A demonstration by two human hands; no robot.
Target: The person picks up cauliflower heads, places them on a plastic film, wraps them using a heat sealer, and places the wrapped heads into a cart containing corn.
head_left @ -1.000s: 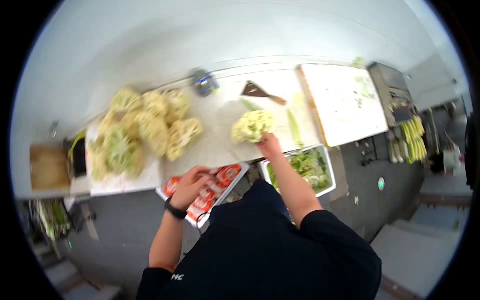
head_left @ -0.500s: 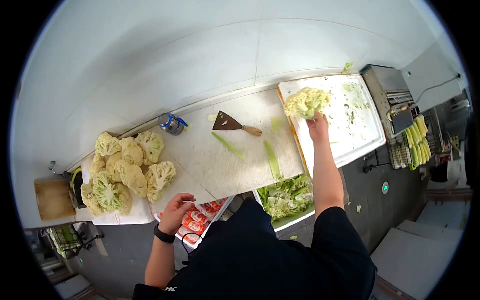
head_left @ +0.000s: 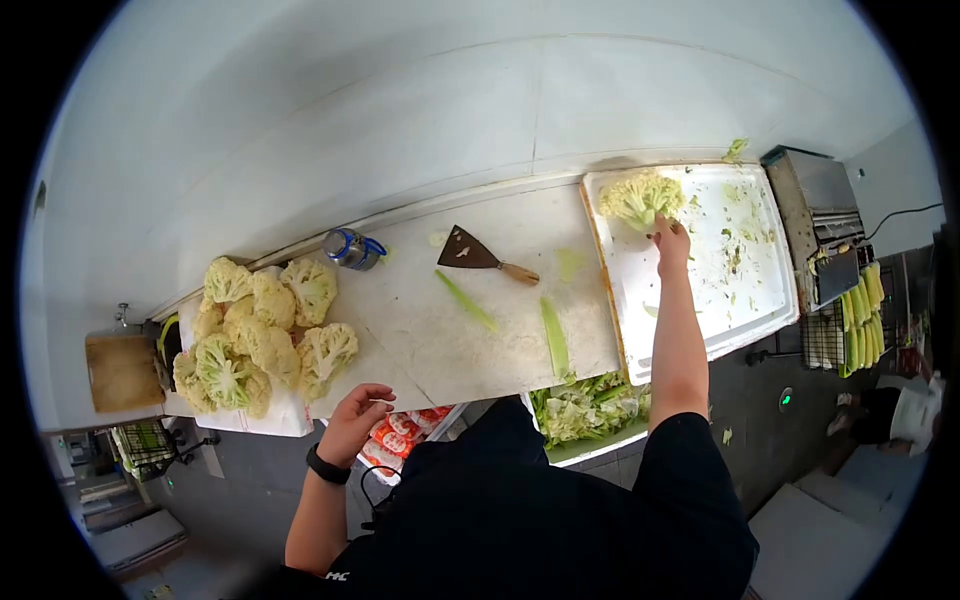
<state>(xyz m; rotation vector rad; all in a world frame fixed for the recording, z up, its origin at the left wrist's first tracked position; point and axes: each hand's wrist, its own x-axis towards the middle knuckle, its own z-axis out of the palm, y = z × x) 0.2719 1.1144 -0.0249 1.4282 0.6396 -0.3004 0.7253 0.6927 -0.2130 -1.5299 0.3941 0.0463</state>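
In the head view, my right hand (head_left: 670,242) grips a pale cauliflower head (head_left: 640,199) from its near side. It is over the left back part of a shallow white tray (head_left: 742,305) strewn with green leaf scraps. My left hand (head_left: 358,420) hangs at the front edge of the white worktop (head_left: 420,350), fingers loosely stretched and holding nothing. Closest to it is a box of red-and-white packets (head_left: 398,432), partly hidden below the edge. Several cauliflower heads (head_left: 268,345) are heaped at the worktop's left end.
Mid-worktop lie a wide-bladed scraper (head_left: 468,251) with a wooden handle and green leaf strips (head_left: 554,335). A blue-trimmed bottle (head_left: 350,250) stands near the wall. Below the front edge is a bin of leaf trimmings (head_left: 590,412). A wire basket (head_left: 823,335) and long green vegetables (head_left: 862,320) are at right.
The whole view has shifted, so the worktop appears farther right. My right hand has carried the cauliflower slightly toward the tray's back edge. My left hand stays by the front edge.
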